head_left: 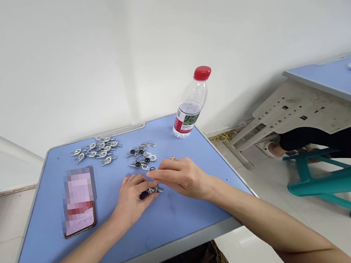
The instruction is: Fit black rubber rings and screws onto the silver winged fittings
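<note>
Near the middle of the blue desk, my left hand (134, 198) is closed on a small metal part (153, 190), which shows between thumb and fingers. My right hand (183, 177) is over the same part from the right, its fingers pressed together; what they hold, if anything, is too small to tell. Just beyond my fingertips lies a small dark ring (152, 168). Behind it is a loose group of metal parts (147, 160), several with round black pieces. Farther left sits a pile of similar metal parts (102, 152) without black pieces.
A phone (80, 201) with its screen lit lies on the desk's left side. A red-capped water bottle (188, 110) stands at the back right corner. To the right are a teal stool (336, 183), a person's dark-clothed leg (333, 139) and another blue desk (334, 76).
</note>
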Available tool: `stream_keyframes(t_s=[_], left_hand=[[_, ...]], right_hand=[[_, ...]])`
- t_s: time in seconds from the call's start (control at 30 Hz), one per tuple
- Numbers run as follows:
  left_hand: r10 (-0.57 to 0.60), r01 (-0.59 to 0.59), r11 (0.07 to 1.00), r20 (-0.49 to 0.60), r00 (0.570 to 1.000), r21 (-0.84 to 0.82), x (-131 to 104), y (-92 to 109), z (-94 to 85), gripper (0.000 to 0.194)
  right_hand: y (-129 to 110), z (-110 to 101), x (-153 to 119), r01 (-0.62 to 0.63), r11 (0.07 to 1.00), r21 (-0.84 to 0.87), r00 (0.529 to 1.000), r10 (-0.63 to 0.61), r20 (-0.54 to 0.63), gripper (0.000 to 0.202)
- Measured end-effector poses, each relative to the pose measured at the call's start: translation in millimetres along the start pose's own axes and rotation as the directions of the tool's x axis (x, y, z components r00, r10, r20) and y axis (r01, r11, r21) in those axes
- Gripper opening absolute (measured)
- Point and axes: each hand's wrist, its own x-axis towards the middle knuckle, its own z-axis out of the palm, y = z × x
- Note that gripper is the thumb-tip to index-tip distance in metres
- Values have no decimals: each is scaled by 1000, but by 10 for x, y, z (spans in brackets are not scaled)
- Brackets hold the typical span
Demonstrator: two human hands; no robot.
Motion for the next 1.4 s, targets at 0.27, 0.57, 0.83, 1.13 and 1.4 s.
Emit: stream_keyframes(t_s=[0.27, 0.57, 0.83, 1.13, 1.4], left_hand=[[-1, 1, 1000, 5, 1000, -3, 5, 18, -9, 12], [-24, 24, 1000, 11, 1000, 14, 5, 41, -25, 14], [-22, 22, 1000, 24, 999, -4, 8, 29, -27, 13], [-33, 33, 999, 38, 999, 3, 8, 30, -25, 14], [-9, 9, 1000, 28, 1000, 8, 9, -7, -4, 16]], right_hand=[[24, -105, 40, -7, 986, 169, 991, -16, 134, 32], [15, -77, 10, -27, 990, -136, 998, 34, 48, 22], [15, -170, 31, -86, 995, 47, 978, 76, 194, 18], [-46, 35, 15, -110, 977, -183, 994, 111, -7, 38], [-71, -75, 54, -72, 990, -125, 961, 102, 256, 18]])
